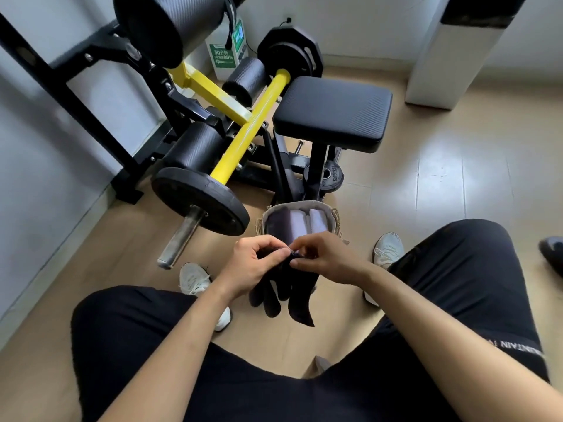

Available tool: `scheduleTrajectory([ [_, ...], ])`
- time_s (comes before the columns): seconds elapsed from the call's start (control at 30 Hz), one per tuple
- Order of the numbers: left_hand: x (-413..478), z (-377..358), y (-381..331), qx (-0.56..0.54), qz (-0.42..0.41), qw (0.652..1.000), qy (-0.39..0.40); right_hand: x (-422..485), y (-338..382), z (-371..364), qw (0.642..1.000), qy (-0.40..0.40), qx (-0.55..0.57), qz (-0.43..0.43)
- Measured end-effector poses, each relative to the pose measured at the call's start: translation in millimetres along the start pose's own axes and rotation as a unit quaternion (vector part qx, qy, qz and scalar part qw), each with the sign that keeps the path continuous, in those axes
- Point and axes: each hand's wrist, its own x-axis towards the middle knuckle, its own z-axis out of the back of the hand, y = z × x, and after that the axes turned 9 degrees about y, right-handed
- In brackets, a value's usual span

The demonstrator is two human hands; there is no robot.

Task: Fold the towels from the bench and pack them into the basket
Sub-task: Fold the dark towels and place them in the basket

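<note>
A dark towel (285,295) hangs bunched between my knees, its top edge pinched by both hands. My left hand (254,264) grips the left part of that edge. My right hand (324,258) pinches it just to the right, fingertips almost touching the left hand. Right beyond my hands a small grey fabric basket (300,205) stands on the floor. Inside it sit a dark folded towel (277,222) on the left and two pale lavender folded towels (300,225) beside it. The basket's near rim is hidden by my hands.
The black padded bench seat (333,109) stands behind the basket with nothing on it. A yellow bar (243,138) with black weight plates (199,201) and a steel sleeve juts out at left. My white shoes (193,277) flank the basket on the tan floor.
</note>
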Motion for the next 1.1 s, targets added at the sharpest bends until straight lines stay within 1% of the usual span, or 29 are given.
scheduleTrajectory([
  [0.17, -1, 0, -2, 0.019, 0.012, 0.999, -0.033, -1, -7, 9, 0.999, -0.046, -0.004, -0.024],
  [0.27, 0, 8, 4, 0.051, 0.03, 0.998, -0.031, -5, -9, 19, 0.998, -0.063, 0.002, -0.029],
  [0.37, 0, 20, 13, 0.073, 0.049, 0.996, -0.026, -9, -13, 32, 0.992, -0.113, 0.045, -0.034],
  [0.47, -1, 32, 25, 0.078, 0.068, 0.994, -0.022, -12, -20, 44, 0.975, -0.179, 0.122, -0.057],
  [0.57, 0, 40, 33, 0.082, 0.102, 0.991, 0.01, -14, -25, 49, 0.952, -0.247, 0.167, -0.07],
  [0.67, 0, 43, 44, 0.108, 0.127, 0.985, 0.05, -15, -27, 53, 0.936, -0.288, 0.187, -0.079],
  [0.77, 3, 46, 50, 0.126, 0.136, 0.981, 0.056, -18, -29, 59, 0.92, -0.325, 0.2, -0.087],
  [0.97, 3, 49, 48, 0.095, 0.136, 0.986, 0.025, -20, -36, 66, 0.88, -0.396, 0.229, -0.128],
  [1.03, 2, 49, 47, 0.065, 0.135, 0.989, -0.01, -20, -40, 68, 0.874, -0.411, 0.22, -0.14],
  [1.1, 3, 47, 41, 0.003, 0.113, 0.991, -0.067, -20, -43, 68, 0.882, -0.401, 0.197, -0.148],
])
